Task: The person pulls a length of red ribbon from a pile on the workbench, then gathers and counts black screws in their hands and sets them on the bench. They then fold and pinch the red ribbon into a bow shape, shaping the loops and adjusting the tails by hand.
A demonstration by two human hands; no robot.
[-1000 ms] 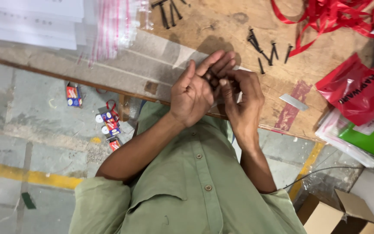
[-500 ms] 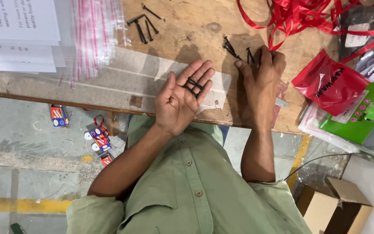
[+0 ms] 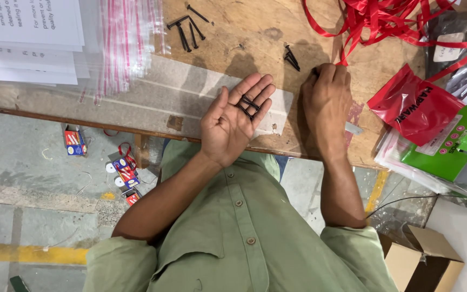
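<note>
left hand [image 3: 233, 121]: open flat, palm up, still cradling black screws [image 3: 248, 104].
right hand [image 3: 328, 100]: has moved onto the surface [image 3: 233, 43], fingers curled by loose screws [image 3: 291, 57]; grip unclear.

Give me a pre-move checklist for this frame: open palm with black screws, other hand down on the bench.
1. Screws resting on the left hand: ok, they lie across the open fingers, palm up.
2. Left hand level enough to keep them: ok, flat and open, nothing sliding off.
3. Right hand free to pick: cannot tell, it lies palm down on the wooden bench and hides anything beneath it.
4. Loose screws within reach: ok, a small pair lies just left of the right hand, more farther up.
5. Red ribbon clear of the right hand: not ok, a strand runs down to its fingertips.
</note>
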